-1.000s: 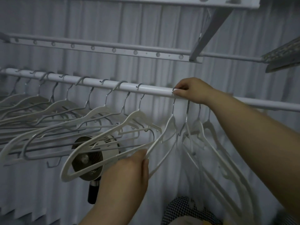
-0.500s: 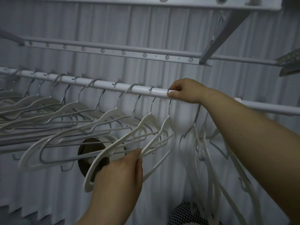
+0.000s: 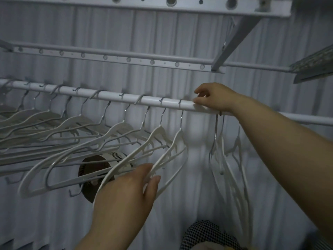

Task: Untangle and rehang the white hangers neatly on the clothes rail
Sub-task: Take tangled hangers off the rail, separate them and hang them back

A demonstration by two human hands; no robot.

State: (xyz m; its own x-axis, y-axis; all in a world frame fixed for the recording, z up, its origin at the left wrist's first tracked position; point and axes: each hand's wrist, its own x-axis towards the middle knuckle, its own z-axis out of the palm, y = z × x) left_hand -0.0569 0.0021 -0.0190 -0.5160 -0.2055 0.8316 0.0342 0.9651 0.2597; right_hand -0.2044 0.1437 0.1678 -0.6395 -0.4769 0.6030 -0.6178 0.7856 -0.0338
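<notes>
A white clothes rail (image 3: 129, 97) runs across the view, sloping down to the right. Several white hangers (image 3: 75, 134) hang from it in a row on the left. The last hanger of the row (image 3: 178, 139) hangs by its metal hook just left of my right hand (image 3: 215, 100). That hand rests on the rail, thumb and forefinger apart, off that hook. My left hand (image 3: 129, 193) pinches the lower arm of this last hanger. A tangled bunch of white hangers (image 3: 228, 159) dangles below my right wrist, its hooks partly hidden by the hand.
A small round fan (image 3: 98, 167) sits behind the hangers, low in the middle. A perforated bar (image 3: 126, 59) and a slanted bracket (image 3: 234, 37) are above the rail. Black-and-white checked fabric (image 3: 207, 235) lies at the bottom. A ribbed white wall is behind.
The hanger slid left along the rail and joined the row. My right hand let go of its hook. My left hand followed with the hanger's lower arm.
</notes>
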